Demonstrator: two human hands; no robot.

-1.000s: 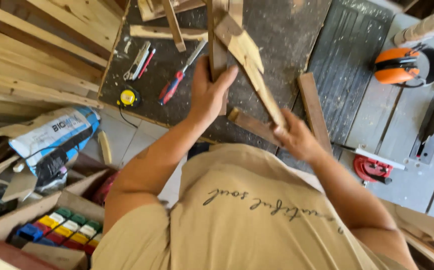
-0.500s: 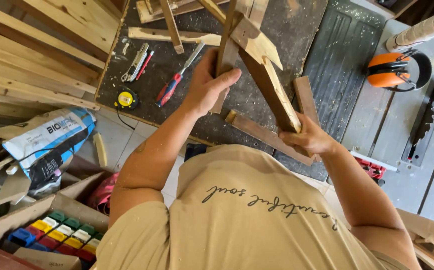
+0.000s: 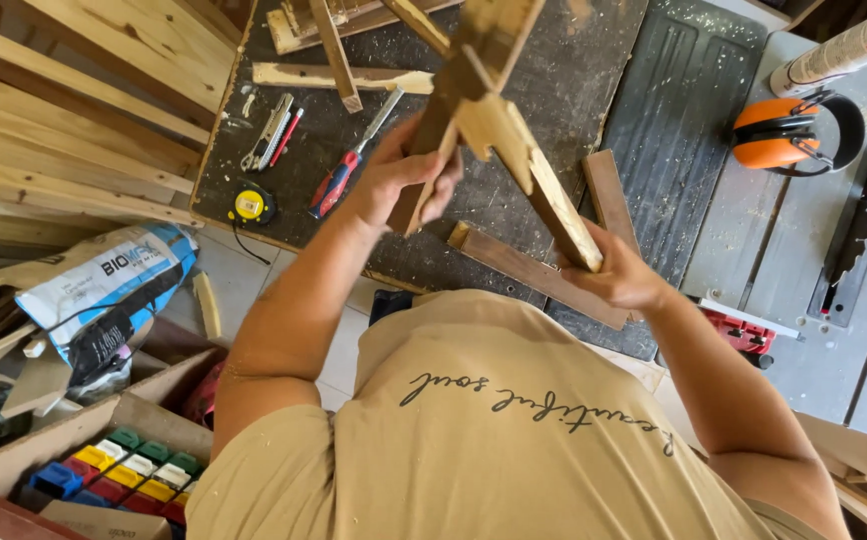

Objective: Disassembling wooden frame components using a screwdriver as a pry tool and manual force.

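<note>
Your sawdust-strewn dark counter [image 3: 574, 130] carries a red-handled screwdriver [image 3: 349, 165], yellow tape measure [image 3: 251, 205], utility knife [image 3: 272, 130], loose wood strips [image 3: 339, 77] and two brown boards [image 3: 539, 275].

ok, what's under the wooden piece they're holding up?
Beneath the wooden assembly, gripped by the left hand and right hand, lies a dark, sawdust-covered worktop with two loose brown wood strips. The worktop directly behind the hands and wood is hidden.

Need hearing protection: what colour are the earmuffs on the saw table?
Orange cups with a black headband, the earmuffs, clearest in the head view.
</note>
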